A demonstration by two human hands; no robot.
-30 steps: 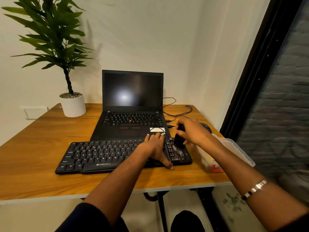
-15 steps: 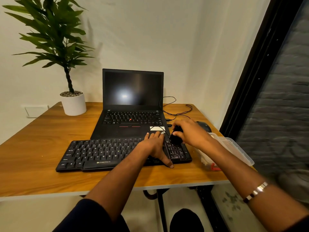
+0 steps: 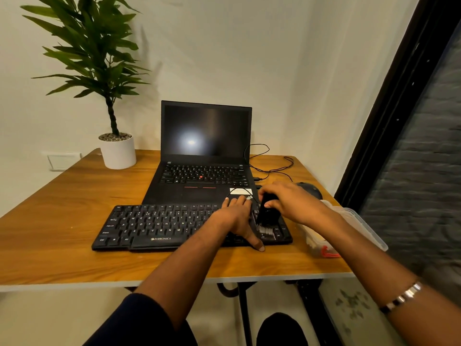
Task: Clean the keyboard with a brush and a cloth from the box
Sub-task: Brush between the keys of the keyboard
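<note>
A black Zebronics keyboard (image 3: 159, 226) lies along the front of the wooden desk. My left hand (image 3: 237, 217) rests flat on its right part, thumb down over the front edge, fingers straight. My right hand (image 3: 287, 201) grips a black brush (image 3: 268, 216) held upright over the number pad, with the pale bristles (image 3: 266, 230) down on the keys. A clear plastic box (image 3: 349, 226) with a red clip stands just right of the keyboard, partly hidden by my right forearm.
An open black laptop (image 3: 204, 156) with a dark screen stands behind the keyboard. A potted plant (image 3: 117, 151) stands at the back left. Thin black cables (image 3: 269, 161) and a dark mouse (image 3: 310, 191) lie at the back right. The desk's edge (image 3: 174, 280) runs along the front.
The brush has swept towards me over the number pad after moving back a moment earlier. My left hand has stayed in place on the keyboard.
</note>
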